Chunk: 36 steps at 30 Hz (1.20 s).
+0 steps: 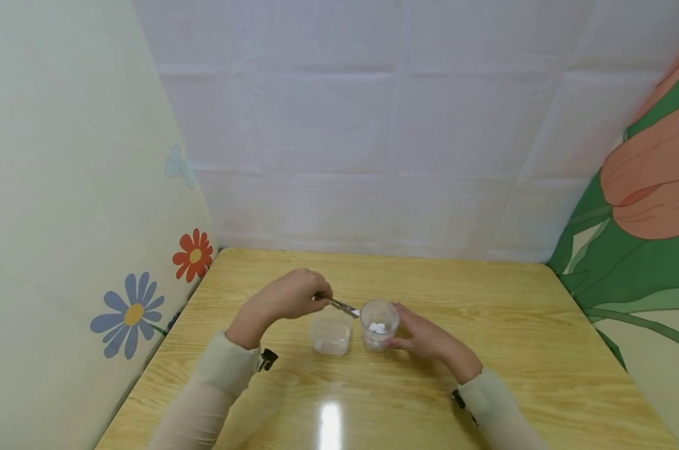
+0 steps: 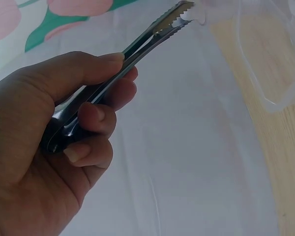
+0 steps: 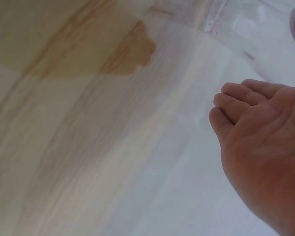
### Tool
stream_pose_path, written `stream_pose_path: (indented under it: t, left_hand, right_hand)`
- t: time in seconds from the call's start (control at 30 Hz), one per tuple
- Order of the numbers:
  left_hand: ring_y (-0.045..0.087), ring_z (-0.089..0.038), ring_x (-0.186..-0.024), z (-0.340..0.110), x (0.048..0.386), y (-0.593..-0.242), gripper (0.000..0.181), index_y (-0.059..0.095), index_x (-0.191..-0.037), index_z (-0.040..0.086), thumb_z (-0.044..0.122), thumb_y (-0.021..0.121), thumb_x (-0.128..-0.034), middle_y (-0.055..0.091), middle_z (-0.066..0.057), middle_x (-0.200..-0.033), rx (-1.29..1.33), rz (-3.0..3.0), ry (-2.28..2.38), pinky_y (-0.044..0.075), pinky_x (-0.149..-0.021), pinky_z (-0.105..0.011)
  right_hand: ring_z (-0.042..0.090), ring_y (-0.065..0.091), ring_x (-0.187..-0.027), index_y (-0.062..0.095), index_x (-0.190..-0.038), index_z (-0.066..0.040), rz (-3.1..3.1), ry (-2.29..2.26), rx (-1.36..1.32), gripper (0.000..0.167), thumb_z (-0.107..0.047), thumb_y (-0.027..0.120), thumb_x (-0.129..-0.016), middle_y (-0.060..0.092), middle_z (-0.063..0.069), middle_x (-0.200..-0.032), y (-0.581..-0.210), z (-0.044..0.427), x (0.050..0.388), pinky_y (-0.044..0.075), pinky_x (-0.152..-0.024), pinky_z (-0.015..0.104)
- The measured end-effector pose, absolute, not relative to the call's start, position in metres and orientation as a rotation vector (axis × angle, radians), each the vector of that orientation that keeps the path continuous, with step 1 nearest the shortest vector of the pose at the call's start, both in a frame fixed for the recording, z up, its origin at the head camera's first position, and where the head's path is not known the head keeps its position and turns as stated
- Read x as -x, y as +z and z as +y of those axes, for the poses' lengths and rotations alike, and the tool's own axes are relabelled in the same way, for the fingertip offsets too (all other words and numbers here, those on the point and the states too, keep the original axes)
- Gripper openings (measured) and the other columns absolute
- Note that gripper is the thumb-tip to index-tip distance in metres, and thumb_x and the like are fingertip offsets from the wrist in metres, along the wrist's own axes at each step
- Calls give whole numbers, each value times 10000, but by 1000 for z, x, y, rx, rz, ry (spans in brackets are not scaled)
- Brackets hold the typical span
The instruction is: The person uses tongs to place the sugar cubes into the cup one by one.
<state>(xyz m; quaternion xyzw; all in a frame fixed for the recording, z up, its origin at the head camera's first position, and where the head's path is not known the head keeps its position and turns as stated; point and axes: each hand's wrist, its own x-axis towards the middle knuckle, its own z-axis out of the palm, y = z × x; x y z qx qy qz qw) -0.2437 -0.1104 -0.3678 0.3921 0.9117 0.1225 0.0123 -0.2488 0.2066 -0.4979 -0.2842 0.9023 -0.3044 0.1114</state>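
Observation:
My left hand point(image 1: 287, 295) grips a pair of small metal tongs point(image 1: 343, 307), with the thumb and fingers wrapped around the handle. Between the serrated tips point(image 2: 181, 20) sits a small white piece point(image 2: 194, 16), its kind unclear. The tips are beside the rim of a clear cup point(image 1: 380, 315), which has several white pieces point(image 1: 377, 327) at its bottom. From the right side, my right hand point(image 1: 429, 337) holds that cup between thumb and fingers. In the right wrist view the cup point(image 3: 236, 24) shows only partly, beyond the fingers.
A clear, shallow plastic container point(image 1: 331, 340) stands just left of the cup, below the tongs. Both stand on a wood-grain table point(image 1: 485, 294). White cloth point(image 1: 373, 156) hangs behind the table, and flower-printed panels point(image 1: 64, 219) stand at the sides.

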Motion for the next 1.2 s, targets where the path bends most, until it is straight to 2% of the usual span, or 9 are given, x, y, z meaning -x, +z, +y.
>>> stream_pose_path:
  t: [0.33,0.57,0.97,1.2]
  left_hand:
    - [585,-47,-722,-99,251,-374,102,780,-954,137,129,680,-974,712,41,-882,-1224,2848,379,508,-684,-257]
    - [616,-61,-748,-89,255,-380,119,784,-965,131,134,667,-984,726,29,-905,-1223,2846,376,524,-700,-271]
    - [547,-38,-667,-71,261,-397,133,783,-903,140,138,673,-978,705,52,-832,-1224,2821,426,489,-652,-241]
    - [531,-37,-643,-61,263,-408,132,793,-912,120,133,675,-969,700,58,-812,-1188,2818,443,473,-629,-224]
  right_hand:
    - [481,243,-1477,209,-1578,64,2652,-871,827,951,-469,677,-944,221,306,-1611,-497,207,249,238,-1168,615]
    - [459,245,-1484,206,-1586,42,2651,-865,806,960,-474,687,-935,218,288,-1619,-497,206,250,239,-1177,596]
    - [488,266,-1465,228,-1576,58,2656,-879,843,935,-467,677,-945,245,307,-1603,-499,208,251,252,-1159,623]
    - [465,256,-1479,227,-1590,19,2638,-901,838,942,-474,689,-934,240,268,-1621,-502,208,252,245,-1166,615]
